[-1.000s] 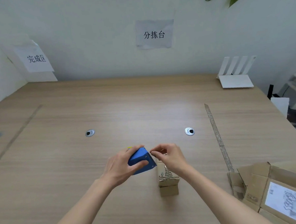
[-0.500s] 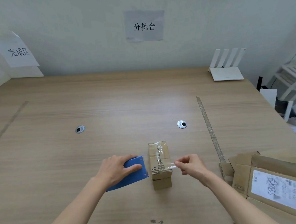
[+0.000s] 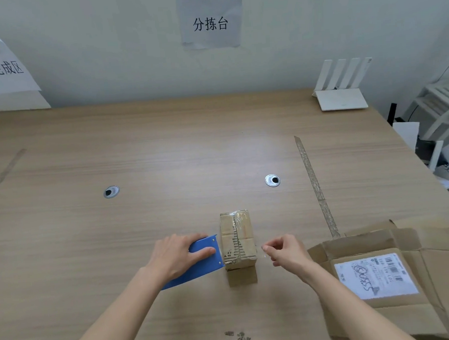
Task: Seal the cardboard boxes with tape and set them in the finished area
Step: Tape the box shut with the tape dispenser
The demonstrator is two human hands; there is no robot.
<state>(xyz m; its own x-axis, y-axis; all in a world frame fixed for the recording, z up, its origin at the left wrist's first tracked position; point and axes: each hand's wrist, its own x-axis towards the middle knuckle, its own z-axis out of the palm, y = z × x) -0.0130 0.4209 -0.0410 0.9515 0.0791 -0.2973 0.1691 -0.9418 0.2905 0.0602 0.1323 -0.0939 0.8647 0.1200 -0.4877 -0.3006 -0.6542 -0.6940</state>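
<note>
A small cardboard box (image 3: 238, 238) stands on the wooden table (image 3: 165, 152) near its front, with old clear tape along its top. My left hand (image 3: 174, 255) grips a blue tape dispenser (image 3: 197, 266) that lies on the table with its front end against the box's left side. Just right of the box, my right hand (image 3: 285, 250) has its fingers curled and pinches the end of a thin strip of clear tape (image 3: 264, 255), which is barely visible. The tape roll inside the dispenser is hidden.
Flattened cardboard boxes (image 3: 379, 273) with a shipping label lie at the front right. A long tape strip (image 3: 313, 180) is stuck on the table. A white router (image 3: 341, 96) stands at the back right. A paper sign (image 3: 4, 68) marks the far left corner. Two grommets (image 3: 272, 180) sit mid-table.
My left hand brought the dispenser down from above the box to the table on the box's left. My right hand drew the tape end out to the box's right side.
</note>
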